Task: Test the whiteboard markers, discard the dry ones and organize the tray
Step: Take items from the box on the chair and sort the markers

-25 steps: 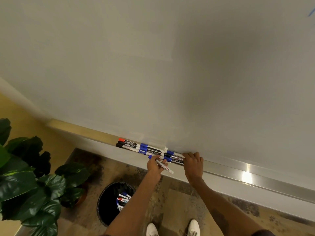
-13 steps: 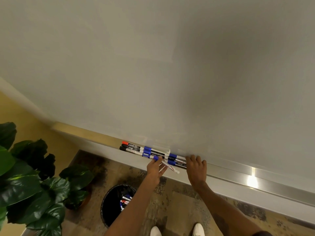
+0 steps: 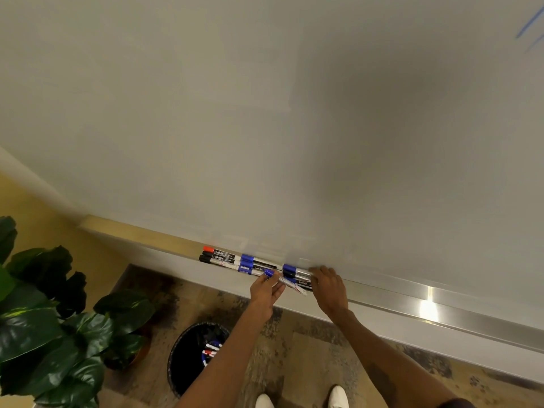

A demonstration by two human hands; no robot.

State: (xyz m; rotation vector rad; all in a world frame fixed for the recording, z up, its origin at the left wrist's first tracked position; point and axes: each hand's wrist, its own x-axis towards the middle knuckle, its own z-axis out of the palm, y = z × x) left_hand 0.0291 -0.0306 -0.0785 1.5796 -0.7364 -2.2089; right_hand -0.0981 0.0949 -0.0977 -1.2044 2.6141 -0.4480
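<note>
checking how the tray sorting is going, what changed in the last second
The left hand, still pinching the blue-capped marker, has eased it slightly up and rightward toward the tray. Nothing was picked up or let go. The right hand stays resting on the right-hand markers; the left row of markers and the bin are unchanged.

Markers (image 3: 235,260) lie in rows on the tray (image 3: 441,298); bin (image 3: 179,363) below, plant (image 3: 44,319) left
</note>
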